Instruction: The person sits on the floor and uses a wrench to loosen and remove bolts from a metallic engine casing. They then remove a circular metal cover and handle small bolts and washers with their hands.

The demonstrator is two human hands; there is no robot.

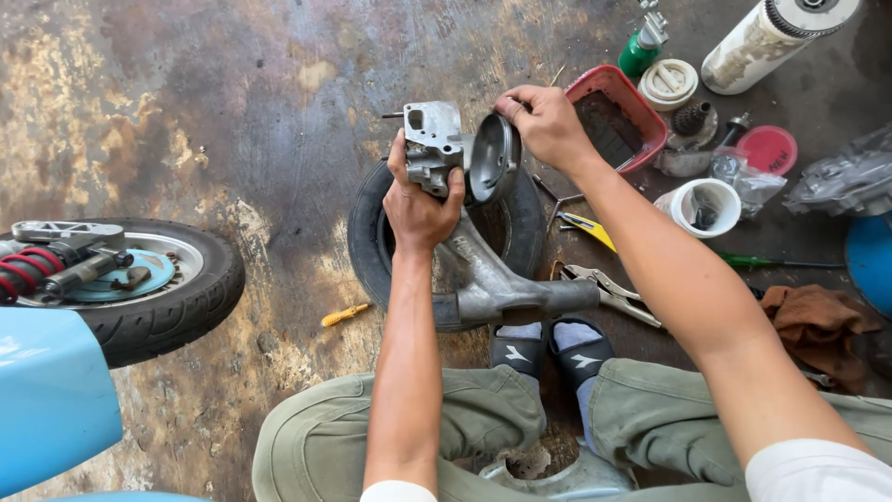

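- Clasping a grey cast-metal engine part with a flat flanged top (433, 147), the left hand (420, 206) wraps its grip tight around the casting's lower body, thumb on the near side, holding it above the floor.
- The right hand (546, 123) pinches the upper rim of a dark, round, dished metal cover (493, 160) between thumb and fingertips; this grip is closed on the rim, and the cover stands on edge, touching the right side of the casting.
- Both parts are held over a small black rubber tyre (370, 232) lying flat on the stained concrete floor (232, 102), with a grey metal swing arm (492, 279) resting across it.
- Silver locking pliers (609, 288) lie just right of the arm's end, near a yellow-handled tool (587, 229).
- A small yellow screwdriver handle (346, 315) lies on the floor left of the tyre.
- A red plastic tray (621, 113), a white cup (704, 204), a round red lid (767, 149) and a brown rag (818, 325) sit further right.
- At far left stands a scooter wheel (158, 288) with a red coil shock absorber (37, 265) beside light-blue bodywork (46, 390).
- The person's feet in dark sandals and grey socks (548, 349) rest just below the swing arm.
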